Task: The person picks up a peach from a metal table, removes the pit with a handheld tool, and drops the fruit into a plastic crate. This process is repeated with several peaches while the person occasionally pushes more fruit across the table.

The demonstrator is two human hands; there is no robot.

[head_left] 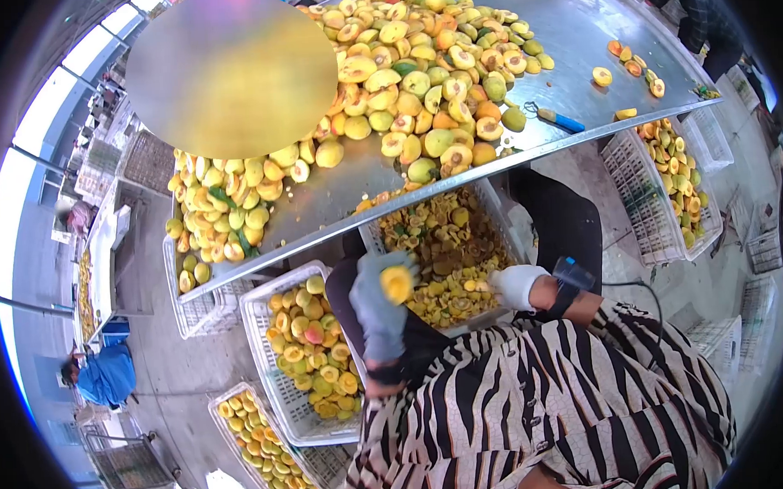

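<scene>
My left hand (pixel 378 301), in a grey glove, grips a yellow peach half (pixel 396 284) above a crate of scraps. Across from it, my right hand (pixel 517 287) wears a white glove, its fingers curled together at the crate's right side; whatever they hold is too blurred to name. Between my knees stands the scrap crate (pixel 502 208), filled with pits and yellow-brown peach trimmings. A loop-ended pitting tool with a blue handle (pixel 561 120) lies on the metal table (pixel 325 195), away from both hands. Halved peaches (pixel 438 96) are heaped on that table.
The table's front edge runs just beyond my hands. At my left is a white crate of peach halves (pixel 313 346), with another fruit crate (pixel 261 447) behind it. A full crate (pixel 661 192) stands at right. A person in blue (pixel 107 375) is far left.
</scene>
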